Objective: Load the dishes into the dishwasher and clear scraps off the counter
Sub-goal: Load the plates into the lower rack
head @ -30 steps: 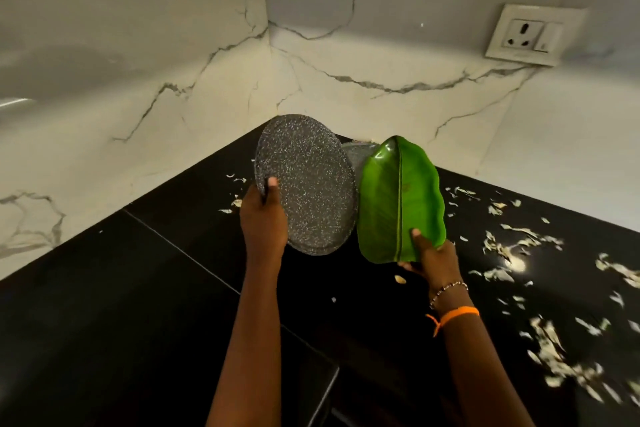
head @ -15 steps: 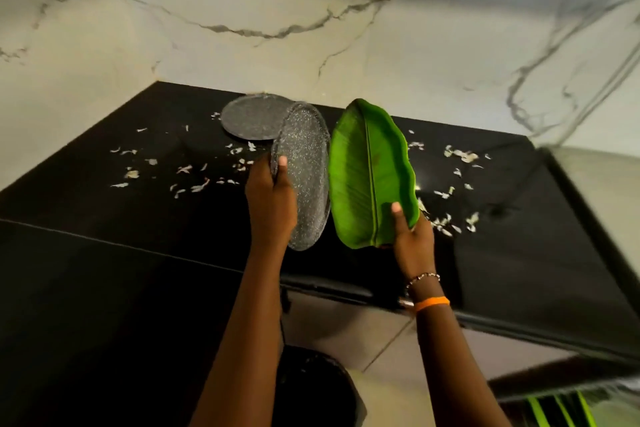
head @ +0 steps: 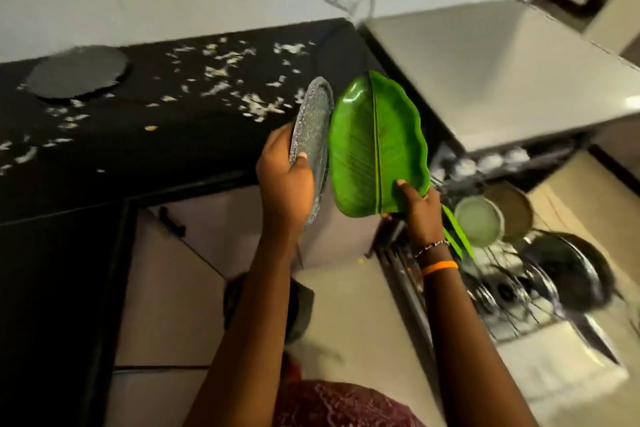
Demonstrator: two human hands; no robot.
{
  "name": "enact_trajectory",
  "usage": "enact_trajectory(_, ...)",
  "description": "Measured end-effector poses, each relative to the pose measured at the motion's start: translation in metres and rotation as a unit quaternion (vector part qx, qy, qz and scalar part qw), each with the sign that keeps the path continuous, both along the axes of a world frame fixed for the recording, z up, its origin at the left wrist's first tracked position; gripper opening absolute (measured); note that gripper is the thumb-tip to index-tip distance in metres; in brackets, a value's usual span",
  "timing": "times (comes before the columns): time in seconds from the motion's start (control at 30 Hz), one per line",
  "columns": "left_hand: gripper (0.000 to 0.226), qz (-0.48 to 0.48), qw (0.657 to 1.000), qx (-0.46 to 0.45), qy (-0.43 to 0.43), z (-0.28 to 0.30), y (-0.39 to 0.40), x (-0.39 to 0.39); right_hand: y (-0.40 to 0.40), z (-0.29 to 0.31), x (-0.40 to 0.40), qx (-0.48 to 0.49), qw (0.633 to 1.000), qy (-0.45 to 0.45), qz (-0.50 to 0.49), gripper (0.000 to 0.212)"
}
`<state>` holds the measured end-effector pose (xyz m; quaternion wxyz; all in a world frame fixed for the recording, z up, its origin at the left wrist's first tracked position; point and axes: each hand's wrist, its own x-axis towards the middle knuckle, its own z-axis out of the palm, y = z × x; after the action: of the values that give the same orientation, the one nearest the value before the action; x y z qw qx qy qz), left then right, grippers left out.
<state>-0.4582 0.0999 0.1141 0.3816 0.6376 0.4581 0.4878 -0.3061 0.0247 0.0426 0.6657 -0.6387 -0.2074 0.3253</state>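
Observation:
My left hand (head: 285, 184) grips a speckled grey plate (head: 311, 125) by its lower rim, held on edge. Close to its right, my right hand (head: 417, 208) holds a green leaf-shaped plate (head: 367, 146) upright by its bottom edge. Both plates hang in the air past the front edge of the black counter (head: 138, 156). To the lower right the dishwasher rack (head: 512, 295) is pulled out, with a pale bowl (head: 479, 220), a dark pan (head: 568, 270) and another green plate (head: 457, 236) in it. White scraps (head: 235, 87) lie scattered over the counter.
A second grey plate (head: 78, 71) lies flat on the counter at the back left. A grey appliance top (head: 485, 73) stands right of the counter, above the rack. Beige cabinet doors (head: 194, 253) sit under the counter. A marble wall runs behind.
Both hands have carried the two plates off the counter, rightward and toward the open dishwasher. My view has swung right and down, bringing the rack into sight.

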Motion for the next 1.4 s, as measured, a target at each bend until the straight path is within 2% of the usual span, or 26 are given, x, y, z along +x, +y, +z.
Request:
enact_trajectory(0.13, 0.049, -0.064, 0.998, -0.013, -0.008, -0.015, -0.053, 0.060, -0.095, -0.010, 0.058, -0.001, 0.996, 0.069, -0.058, 0.002)
enact_trajectory(0.3, 0.047, -0.155, 0.986, -0.016, 0.060, -0.035, -0.105, 0.143, -0.189, -0.026, 0.123, -0.049, 0.982, 0.101, -0.153, 0.011)
enact_trajectory(0.4, 0.047, -0.203, 0.974, -0.043, 0.087, -0.054, -0.124, 0.185, -0.222, -0.042, 0.149, -0.083, 0.962, 0.139, -0.218, 0.015)
enact_trajectory(0.53, 0.049, -0.249, 0.957, -0.079, 0.127, -0.090, -0.143, 0.243, -0.246, -0.073, 0.186, -0.141, 0.940, 0.168, -0.262, 0.024)
enact_trajectory(0.63, 0.046, -0.276, 0.943, -0.110, 0.150, -0.123, -0.150, 0.289, -0.249, -0.096, 0.222, -0.185, 0.920, 0.194, -0.285, 0.022)
enact_trajectory(0.87, 0.054, -0.254, 0.922, -0.216, 0.199, -0.169, -0.137, 0.389, -0.235, -0.131, 0.312, -0.312, 0.906, 0.184, -0.220, 0.027)
enact_trajectory(1.07, 0.057, -0.280, 0.897, -0.242, 0.241, -0.197, -0.127, 0.452, -0.227, -0.160, 0.377, -0.363, 0.895, 0.167, -0.198, 0.029)
enact_trajectory(1.23, 0.048, -0.229, 0.910, -0.262, 0.227, -0.217, -0.133, 0.489, -0.226, -0.185, 0.433, -0.376, 0.892, 0.158, -0.193, 0.029)
enact_trajectory(1.4, 0.049, -0.143, 0.920, -0.305, 0.198, -0.242, -0.144, 0.539, -0.225, -0.208, 0.511, -0.372, 0.911, 0.087, -0.158, 0.016)
